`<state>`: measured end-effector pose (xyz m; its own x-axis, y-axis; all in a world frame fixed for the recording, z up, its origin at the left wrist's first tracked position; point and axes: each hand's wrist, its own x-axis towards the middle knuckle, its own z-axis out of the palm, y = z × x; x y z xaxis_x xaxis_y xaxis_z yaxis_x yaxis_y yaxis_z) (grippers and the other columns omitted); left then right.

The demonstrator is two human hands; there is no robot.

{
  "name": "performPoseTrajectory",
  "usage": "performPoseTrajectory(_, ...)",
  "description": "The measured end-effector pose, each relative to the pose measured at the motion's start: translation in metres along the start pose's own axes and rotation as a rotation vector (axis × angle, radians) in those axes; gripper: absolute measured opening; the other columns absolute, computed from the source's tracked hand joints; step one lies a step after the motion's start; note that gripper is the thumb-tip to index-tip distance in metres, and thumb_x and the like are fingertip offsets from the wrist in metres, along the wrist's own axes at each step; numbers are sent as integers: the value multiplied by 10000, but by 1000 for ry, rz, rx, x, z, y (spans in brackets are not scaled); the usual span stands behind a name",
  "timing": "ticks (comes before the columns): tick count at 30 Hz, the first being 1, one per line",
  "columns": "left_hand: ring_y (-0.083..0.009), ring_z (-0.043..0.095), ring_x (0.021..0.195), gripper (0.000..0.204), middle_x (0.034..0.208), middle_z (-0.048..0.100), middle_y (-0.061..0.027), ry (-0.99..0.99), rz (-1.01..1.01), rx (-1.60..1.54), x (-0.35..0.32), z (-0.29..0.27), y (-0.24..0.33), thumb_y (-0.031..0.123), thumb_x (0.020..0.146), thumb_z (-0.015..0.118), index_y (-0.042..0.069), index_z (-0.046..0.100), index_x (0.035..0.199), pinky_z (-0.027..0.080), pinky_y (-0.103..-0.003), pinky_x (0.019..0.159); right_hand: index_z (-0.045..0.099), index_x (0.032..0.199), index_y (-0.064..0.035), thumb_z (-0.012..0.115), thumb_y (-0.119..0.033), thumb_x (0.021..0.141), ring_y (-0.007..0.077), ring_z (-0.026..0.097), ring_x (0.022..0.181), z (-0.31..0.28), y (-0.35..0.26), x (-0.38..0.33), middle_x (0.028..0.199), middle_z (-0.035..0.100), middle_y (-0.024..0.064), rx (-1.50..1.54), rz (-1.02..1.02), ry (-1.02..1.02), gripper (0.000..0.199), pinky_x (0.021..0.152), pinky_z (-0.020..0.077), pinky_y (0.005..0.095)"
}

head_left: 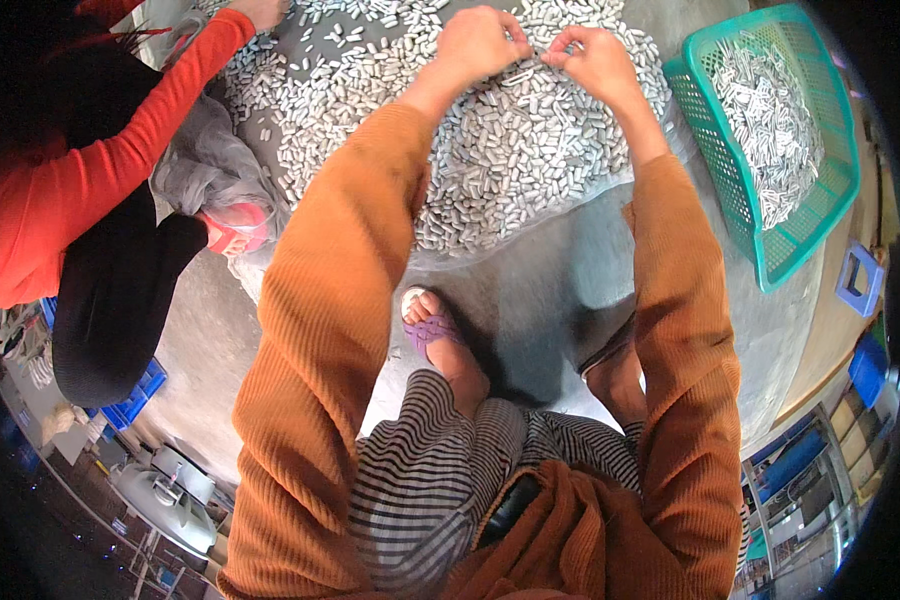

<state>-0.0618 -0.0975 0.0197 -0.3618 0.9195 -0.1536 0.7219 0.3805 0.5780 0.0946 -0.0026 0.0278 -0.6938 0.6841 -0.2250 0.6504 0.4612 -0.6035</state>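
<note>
At 12 o'clock our left hand (485,45) reaches over the near part of a broad spread of small pale pieces (510,150), its fingers bent and the thumb and forefinger drawn close in a pinch. Just beside it, toward 1 o'clock, our right hand (592,62) bends its fingers the same way, its tips near the left's; we cannot tell whether either pinch has hold of a piece. The pieces fan out from 11 to 1 o'clock on a thin sheet (570,213) over the grey floor (530,300). At 2 o'clock a green basket (712,130) stands near our right arm with more pale, slim pieces inside. At 10 o'clock a co-worker in a red sleeve (120,160) stretches a hand (260,10) to the far edge of the spread, beside some grey cloth (205,150). A blue frame (875,290) lies at 3 o'clock.
</note>
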Motion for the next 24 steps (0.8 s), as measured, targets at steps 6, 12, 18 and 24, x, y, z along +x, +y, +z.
performPoseTrajectory(6, -118, 545, 614, 87, 691, 578, -28, -383, -142, -935, -5, -27, -8, 162, 793, 563, 87, 598, 823, 434, -255, 557, 616, 951, -58, 654, -223, 789, 77, 484, 645, -39, -3, -36, 725, 516, -32, 1075, 62, -49, 235, 582, 371, 206)
performPoseTrajectory(12, -268, 645, 787, 253, 837, 683, -115, -230, 57, 87, -20, -2, 7, 347, 701, 699, 163, 716, 874, 492, -337, 776, 669, 899, -162, 646, -117, 741, 241, 611, 713, -23, 31, -27, 735, 611, 50, 203, -318, -117, 166, 648, 480, 376)
performPoseTrajectory(18, -144, 569, 608, 229, 645, 597, -40, -370, -157, -564, -13, -13, -8, 303, 727, 662, 81, 674, 783, 413, -272, 549, 648, 882, -119, 666, -122, 739, 231, 595, 739, -3, 16, -43, 748, 592, 59, -198, -350, 108, 144, 666, 459, 369)
performPoseTrajectory(24, -124, 559, 622, 156, 693, 602, -52, -385, -198, -986, -4, -12, 0, 176, 772, 617, 41, 643, 845, 442, -273, 558, 580, 999, -90, 602, -174, 807, 184, 565, 701, -21, 31, -45, 831, 590, 47, 596, -104, -88, 210, 540, 415, 298)
